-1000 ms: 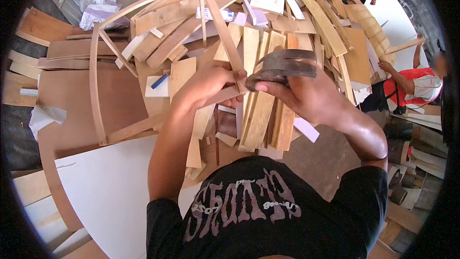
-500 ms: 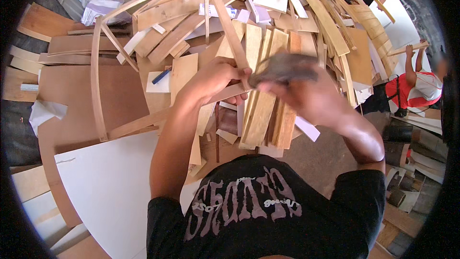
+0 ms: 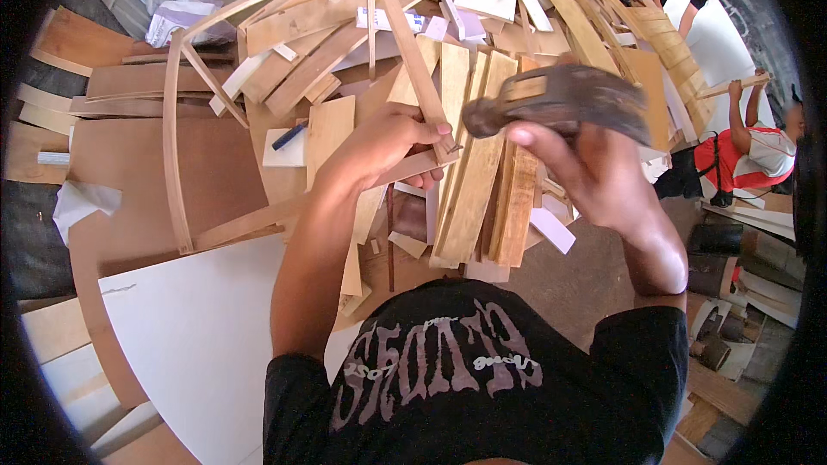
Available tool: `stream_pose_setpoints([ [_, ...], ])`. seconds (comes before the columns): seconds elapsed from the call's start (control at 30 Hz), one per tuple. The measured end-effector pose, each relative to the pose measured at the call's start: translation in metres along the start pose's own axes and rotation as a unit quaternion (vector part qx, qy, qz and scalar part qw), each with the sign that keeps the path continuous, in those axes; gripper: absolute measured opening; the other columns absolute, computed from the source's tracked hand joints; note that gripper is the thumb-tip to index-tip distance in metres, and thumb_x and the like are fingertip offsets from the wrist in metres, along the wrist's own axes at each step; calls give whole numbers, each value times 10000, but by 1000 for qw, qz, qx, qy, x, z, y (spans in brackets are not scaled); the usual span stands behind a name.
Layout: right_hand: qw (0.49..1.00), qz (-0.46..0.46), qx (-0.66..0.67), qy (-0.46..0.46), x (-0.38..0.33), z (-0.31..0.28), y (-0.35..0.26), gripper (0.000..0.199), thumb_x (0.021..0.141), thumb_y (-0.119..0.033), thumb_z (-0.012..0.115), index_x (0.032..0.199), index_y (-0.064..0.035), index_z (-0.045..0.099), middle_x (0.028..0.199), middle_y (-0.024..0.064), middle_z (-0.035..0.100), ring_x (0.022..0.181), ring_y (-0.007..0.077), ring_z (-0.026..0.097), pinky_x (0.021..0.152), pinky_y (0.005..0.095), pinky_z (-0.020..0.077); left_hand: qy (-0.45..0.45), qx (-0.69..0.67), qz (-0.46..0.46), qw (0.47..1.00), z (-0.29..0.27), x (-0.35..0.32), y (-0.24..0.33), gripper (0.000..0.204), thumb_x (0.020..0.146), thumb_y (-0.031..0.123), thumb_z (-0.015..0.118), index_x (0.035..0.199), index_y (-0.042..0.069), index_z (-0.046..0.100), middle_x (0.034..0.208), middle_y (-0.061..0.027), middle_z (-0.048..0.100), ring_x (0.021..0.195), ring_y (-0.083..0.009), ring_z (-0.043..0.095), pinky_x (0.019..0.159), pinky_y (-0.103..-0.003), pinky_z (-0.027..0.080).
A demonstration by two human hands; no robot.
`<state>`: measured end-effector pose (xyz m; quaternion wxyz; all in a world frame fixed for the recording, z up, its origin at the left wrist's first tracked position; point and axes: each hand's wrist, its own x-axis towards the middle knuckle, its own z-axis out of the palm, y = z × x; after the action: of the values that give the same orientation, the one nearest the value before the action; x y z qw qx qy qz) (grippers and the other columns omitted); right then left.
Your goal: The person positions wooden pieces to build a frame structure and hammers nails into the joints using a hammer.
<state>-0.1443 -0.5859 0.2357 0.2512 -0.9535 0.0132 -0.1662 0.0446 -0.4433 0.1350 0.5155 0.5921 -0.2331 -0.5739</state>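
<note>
My left hand (image 3: 389, 139) is closed round the corner of a thin wooden frame (image 3: 412, 60), where two strips overlap. A small nail (image 3: 453, 149) sticks out at that corner, just beyond my thumb. In my right hand (image 3: 594, 181) is a claw hammer (image 3: 573, 96) with a dark, worn head, slightly blurred by motion. Its round striking face is apart from the nail, above and to the right of it. The hammer's handle is mostly hidden by its head and my hand. The frame's other strips stretch away to the left, with a diagonal brace (image 3: 215, 84) at its far left corner.
Wooden boards (image 3: 482, 164) and many offcuts lie piled beneath and beyond the frame. A blue pen (image 3: 290, 135) rests on a white block. At the lower left is a white sheet (image 3: 198, 327). Two other people work at the right, one in a red and white shirt (image 3: 758, 159).
The hammer has moved from beside the frame's corner up and to the right, uncovering the nail. My left hand and the frame stay put. The person at the top right has shifted.
</note>
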Motion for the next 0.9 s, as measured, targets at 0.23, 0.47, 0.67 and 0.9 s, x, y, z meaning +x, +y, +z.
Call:
stream_pose_setpoints([
  [0.23,995,82,6,-53,1,-3,-2,298,916,-318,655,951,-27,703,887,148,682,823,358,660,759,447,532,3,-7,-8,1000,5,-5,5,222,939,188,581,975,-24,637,785,-130,668,622,-211,668,505,-316,535],
  [0.47,995,-71,14,62,5,10,2,244,887,-276,691,962,-45,717,940,141,698,894,347,661,828,427,526,-12,5,-4,1000,0,-3,2,278,943,234,596,986,-37,637,808,-137,669,635,-210,667,521,-326,540],
  [0.67,997,-62,-39,22,4,19,16,297,887,-301,699,885,-5,693,896,161,695,862,345,660,790,427,522,-14,-5,-4,1000,3,2,1,247,933,204,595,999,-30,636,807,-142,669,626,-219,668,515,-334,537],
  [0.9,998,-47,-40,-6,-3,21,10,288,897,-318,682,958,-36,698,931,142,693,906,332,656,820,405,527,-39,1,-6,999,3,6,2,224,936,170,582,975,-45,633,783,-148,671,597,-221,667,480,-327,531],
])
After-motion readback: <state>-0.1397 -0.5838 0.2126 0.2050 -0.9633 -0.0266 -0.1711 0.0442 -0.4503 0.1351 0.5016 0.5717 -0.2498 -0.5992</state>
